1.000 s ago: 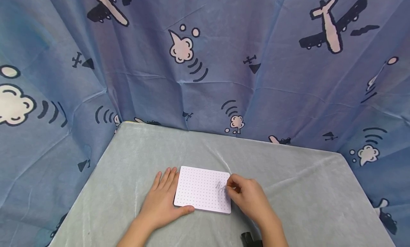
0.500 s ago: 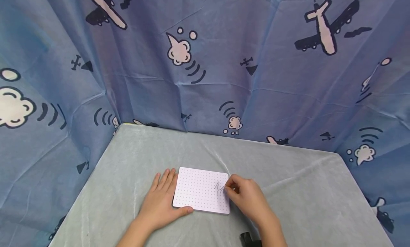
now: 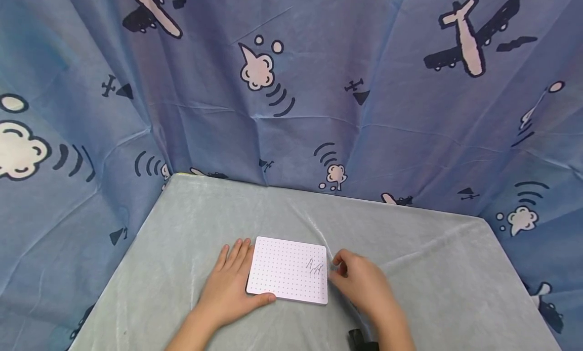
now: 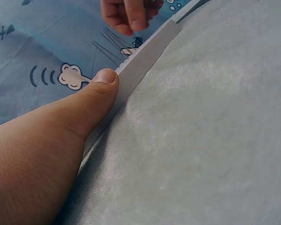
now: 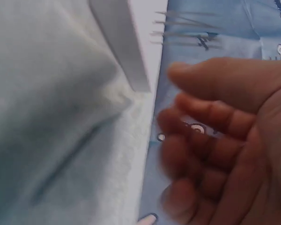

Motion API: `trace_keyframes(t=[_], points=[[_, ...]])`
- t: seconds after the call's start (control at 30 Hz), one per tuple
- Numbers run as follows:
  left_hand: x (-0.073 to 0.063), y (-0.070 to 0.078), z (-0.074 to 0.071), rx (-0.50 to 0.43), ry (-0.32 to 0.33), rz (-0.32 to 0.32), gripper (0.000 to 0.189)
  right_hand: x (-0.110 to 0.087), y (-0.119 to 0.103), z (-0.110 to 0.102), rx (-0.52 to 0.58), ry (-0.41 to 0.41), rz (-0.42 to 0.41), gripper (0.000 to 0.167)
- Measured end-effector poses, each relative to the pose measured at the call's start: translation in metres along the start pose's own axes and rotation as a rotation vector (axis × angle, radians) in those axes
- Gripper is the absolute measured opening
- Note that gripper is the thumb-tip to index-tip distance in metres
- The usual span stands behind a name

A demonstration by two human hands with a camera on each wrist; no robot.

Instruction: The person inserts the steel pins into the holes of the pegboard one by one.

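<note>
A white pegboard (image 3: 282, 270) with a grid of small holes lies flat on the grey cloth. Several thin metal pins (image 3: 314, 266) stand in its right part; in the right wrist view these pins (image 5: 187, 35) rise from the board's white face. My left hand (image 3: 232, 290) lies flat at the left side of the pegboard, fingers straight, its thumb (image 4: 105, 82) against the near edge. Just off the right edge is my right hand (image 3: 362, 280), its fingers loosely curled. The right wrist view shows the thumb (image 5: 215, 77) apart from the fingertips, with nothing visible between them.
A grey cloth (image 3: 446, 270) covers the table. Behind and on both sides hangs a blue curtain (image 3: 205, 138) printed with planes and clouds. Beside the right forearm, at the bottom edge, is a black object (image 3: 362, 341).
My right hand has drawn back to the right from the pins at the pegboard's right part. Another pin now shows where its fingertips were. The left hand and pegboard stay in place.
</note>
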State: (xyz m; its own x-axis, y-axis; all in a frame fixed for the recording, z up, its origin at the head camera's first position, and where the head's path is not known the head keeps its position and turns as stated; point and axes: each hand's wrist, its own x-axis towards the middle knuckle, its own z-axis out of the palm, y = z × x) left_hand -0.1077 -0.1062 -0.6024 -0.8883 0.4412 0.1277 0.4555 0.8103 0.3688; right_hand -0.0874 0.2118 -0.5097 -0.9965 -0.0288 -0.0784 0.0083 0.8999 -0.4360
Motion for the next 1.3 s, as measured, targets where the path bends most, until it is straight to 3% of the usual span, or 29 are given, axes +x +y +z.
trace_keyframes(t=[0.2,0.43,1.3], points=[[0.000,0.000,0.000,-0.002,-0.009,-0.007,0.134,-0.007,0.008,-0.014,-0.101,-0.105,0.113,0.023],[0.000,0.000,0.000,-0.012,-0.012,-0.008,0.134,-0.011,0.009,-0.015,-0.110,-0.167,0.142,0.024],[0.000,0.000,0.001,-0.004,-0.008,-0.007,0.134,-0.011,0.008,-0.004,-0.130,-0.174,0.134,0.016]])
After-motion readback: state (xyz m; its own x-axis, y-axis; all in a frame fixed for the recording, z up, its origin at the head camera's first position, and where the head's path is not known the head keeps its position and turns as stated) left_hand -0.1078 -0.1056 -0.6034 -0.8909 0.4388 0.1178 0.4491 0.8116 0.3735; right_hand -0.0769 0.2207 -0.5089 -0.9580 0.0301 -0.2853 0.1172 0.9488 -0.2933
